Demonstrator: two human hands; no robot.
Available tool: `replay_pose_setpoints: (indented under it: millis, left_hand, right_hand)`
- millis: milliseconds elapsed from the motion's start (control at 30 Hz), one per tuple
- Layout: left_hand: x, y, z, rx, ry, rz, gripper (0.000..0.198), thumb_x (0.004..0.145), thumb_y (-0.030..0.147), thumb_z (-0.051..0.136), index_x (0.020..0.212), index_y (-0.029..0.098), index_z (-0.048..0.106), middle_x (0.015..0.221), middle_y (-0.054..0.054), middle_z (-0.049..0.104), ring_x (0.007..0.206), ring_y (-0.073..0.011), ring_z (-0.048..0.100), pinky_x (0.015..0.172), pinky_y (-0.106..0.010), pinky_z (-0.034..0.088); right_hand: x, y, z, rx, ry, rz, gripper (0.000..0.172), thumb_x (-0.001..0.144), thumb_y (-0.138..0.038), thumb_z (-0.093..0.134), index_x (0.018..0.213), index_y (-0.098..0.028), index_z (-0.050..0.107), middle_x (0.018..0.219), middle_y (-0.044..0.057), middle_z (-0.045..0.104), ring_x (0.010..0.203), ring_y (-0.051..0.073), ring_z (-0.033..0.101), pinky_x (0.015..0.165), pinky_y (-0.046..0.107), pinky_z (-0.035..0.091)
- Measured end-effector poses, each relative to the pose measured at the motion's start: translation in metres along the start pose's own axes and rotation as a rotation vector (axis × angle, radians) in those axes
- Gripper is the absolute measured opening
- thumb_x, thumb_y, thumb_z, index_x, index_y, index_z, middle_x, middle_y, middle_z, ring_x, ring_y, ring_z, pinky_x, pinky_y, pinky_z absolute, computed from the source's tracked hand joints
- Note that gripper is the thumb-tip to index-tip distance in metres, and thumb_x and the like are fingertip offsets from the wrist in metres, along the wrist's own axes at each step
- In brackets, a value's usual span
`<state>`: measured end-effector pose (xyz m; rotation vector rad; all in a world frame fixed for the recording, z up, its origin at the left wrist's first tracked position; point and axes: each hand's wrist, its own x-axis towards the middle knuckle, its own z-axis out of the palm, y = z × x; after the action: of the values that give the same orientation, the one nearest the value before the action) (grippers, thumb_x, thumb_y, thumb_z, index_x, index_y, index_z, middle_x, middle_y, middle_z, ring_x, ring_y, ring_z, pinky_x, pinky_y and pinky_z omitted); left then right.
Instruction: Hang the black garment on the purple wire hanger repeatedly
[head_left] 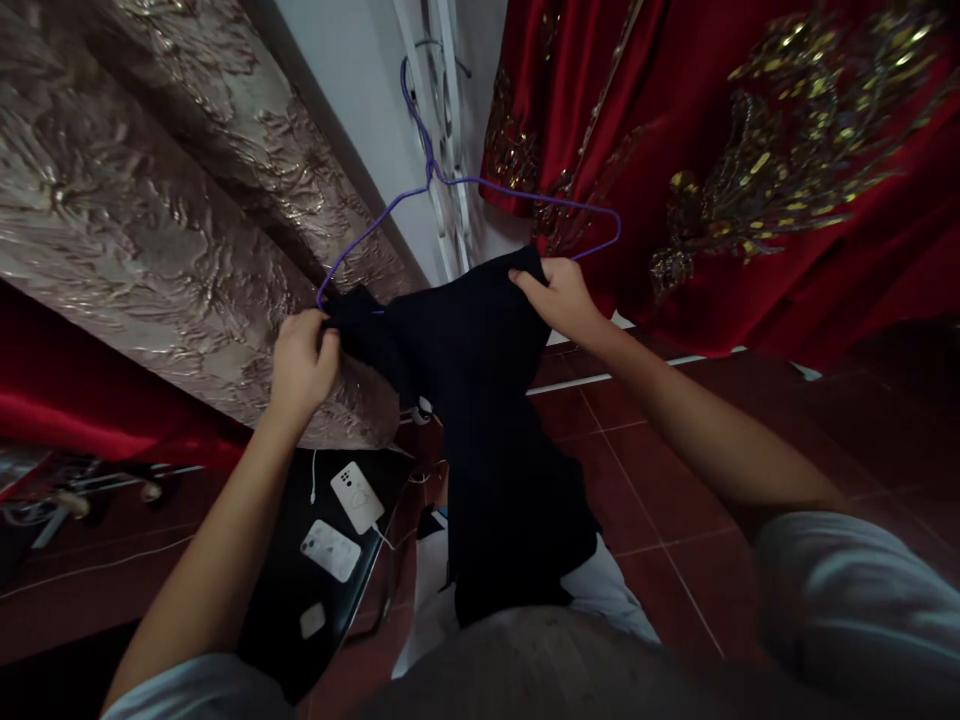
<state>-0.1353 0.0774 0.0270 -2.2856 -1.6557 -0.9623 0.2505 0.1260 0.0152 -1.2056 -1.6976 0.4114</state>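
A dark navy garment (pixel 495 400) hangs down in front of me, partly over the lower bar of a purple wire hanger (pixel 540 198). My left hand (pixel 304 365) is closed on the garment's left end, right by the hanger's lower left corner. At the other end, my right hand (pixel 566 295) pinches the upper right edge, thumb on top, just below the hanger's right side. The hanger's hook reaches up to a white metal frame (pixel 450 120). Folds hide the middle of the lower bar, and the dark cloth does not show what kind of garment it is.
Beige textured fabric (pixel 187 210) hangs at left; red cloth with gold sequins (pixel 697 200) hangs at right. Below left, a black table (pixel 277 570) holds two phones (pixel 330 550), a small white case (pixel 312 620) and a charging cable (pixel 313 475). The floor (pixel 630 470) is red tile.
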Motion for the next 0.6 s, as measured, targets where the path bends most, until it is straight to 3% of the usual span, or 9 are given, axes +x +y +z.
replay_pose_setpoints:
  millis: [67, 167, 267, 367, 433, 500, 600]
  left_hand:
    - [0.014, 0.013, -0.003, -0.097, 0.097, 0.003, 0.008, 0.094, 0.024, 0.048, 0.093, 0.021, 0.055, 0.094, -0.007, 0.061, 0.095, -0.0257, 0.06, 0.088, -0.04, 0.048]
    - [0.034, 0.027, -0.004, -0.201, 0.134, 0.044, 0.008, 0.098, 0.022, 0.048, 0.095, 0.02, 0.056, 0.096, -0.005, 0.062, 0.094, -0.0211, 0.06, 0.089, -0.037, 0.049]
    - [0.055, 0.038, 0.0, -0.289, 0.099, 0.155, 0.017, 0.097, 0.021, 0.052, 0.114, 0.02, 0.056, 0.109, -0.006, 0.067, 0.106, -0.0223, 0.064, 0.098, -0.039, 0.051]
    - [0.074, 0.046, 0.003, -0.317, 0.087, 0.256, 0.037, 0.098, 0.017, 0.052, 0.135, 0.02, 0.051, 0.12, -0.009, 0.067, 0.119, -0.0248, 0.063, 0.109, -0.043, 0.047]
    - [0.084, 0.047, 0.004, -0.289, 0.075, 0.284, 0.038, 0.1, 0.02, 0.052, 0.138, 0.02, 0.051, 0.124, -0.01, 0.067, 0.122, -0.0258, 0.063, 0.113, -0.044, 0.046]
    - [0.091, 0.046, 0.005, -0.236, 0.051, 0.312, 0.033, 0.102, 0.025, 0.051, 0.134, 0.019, 0.057, 0.127, -0.01, 0.067, 0.122, -0.027, 0.063, 0.112, -0.044, 0.047]
    - [0.095, 0.044, 0.001, -0.139, 0.048, 0.341, 0.03, 0.103, 0.027, 0.047, 0.125, 0.016, 0.065, 0.121, -0.012, 0.069, 0.116, -0.0282, 0.064, 0.106, -0.046, 0.051]
  right_hand:
    - [0.001, -0.006, -0.008, 0.007, -0.005, 0.016, 0.046, 0.089, -0.035, 0.059, 0.058, -0.021, 0.029, 0.058, -0.001, 0.03, 0.059, 0.012, 0.033, 0.056, 0.029, 0.035]
    - [-0.004, -0.014, -0.012, 0.01, -0.038, 0.044, 0.046, 0.089, -0.033, 0.059, 0.058, -0.022, 0.026, 0.058, -0.001, 0.03, 0.057, 0.012, 0.032, 0.056, 0.03, 0.036]
    - [-0.014, -0.019, -0.01, 0.064, -0.101, 0.039, 0.039, 0.093, -0.036, 0.055, 0.061, -0.022, 0.037, 0.063, 0.001, 0.042, 0.062, 0.016, 0.046, 0.064, 0.034, 0.048]
    - [-0.025, -0.023, -0.015, 0.09, -0.126, -0.034, 0.022, 0.097, -0.036, 0.05, 0.083, -0.021, 0.059, 0.082, 0.006, 0.063, 0.083, 0.024, 0.064, 0.085, 0.044, 0.057]
    - [-0.029, -0.023, -0.027, 0.042, -0.06, -0.101, 0.025, 0.097, -0.036, 0.05, 0.111, -0.021, 0.064, 0.107, 0.01, 0.069, 0.105, 0.029, 0.068, 0.099, 0.05, 0.054]
    - [-0.028, -0.02, -0.045, -0.009, 0.067, -0.14, 0.042, 0.096, -0.037, 0.053, 0.135, -0.023, 0.057, 0.13, 0.012, 0.065, 0.124, 0.031, 0.062, 0.108, 0.052, 0.05]
    - [-0.018, -0.013, -0.074, -0.055, 0.191, -0.121, 0.053, 0.093, -0.042, 0.06, 0.143, -0.024, 0.053, 0.136, 0.012, 0.063, 0.128, 0.033, 0.06, 0.109, 0.054, 0.049]
